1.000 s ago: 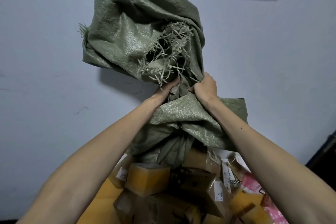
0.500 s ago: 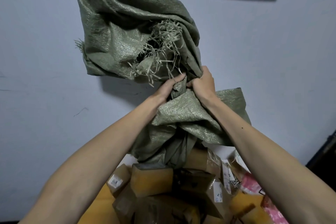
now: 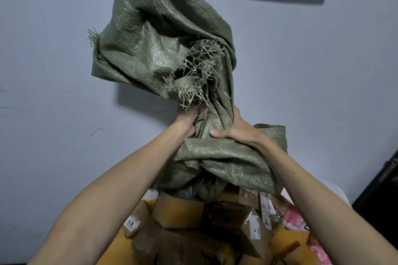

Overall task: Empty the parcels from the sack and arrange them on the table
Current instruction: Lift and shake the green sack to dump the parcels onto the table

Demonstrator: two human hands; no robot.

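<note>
Pale wall (image 3: 64, 71) behind. Left hand (image 3: 189, 123) and right hand (image 3: 237, 133) each clench the bunched sack (image 3: 168, 49) mid-length, its frayed end raised above them, likely so the parcels (image 3: 178, 211) drop below them onto the table (image 3: 117, 249).

Both hands are gripping the bunched green sack (image 3: 163, 49), the left hand (image 3: 187, 123) beside the right hand (image 3: 239, 131), holding it up before the wall (image 3: 53, 71). Cardboard parcels (image 3: 189, 228) are lying heaped below, seemingly on a yellow tabletop (image 3: 117, 247).
</note>
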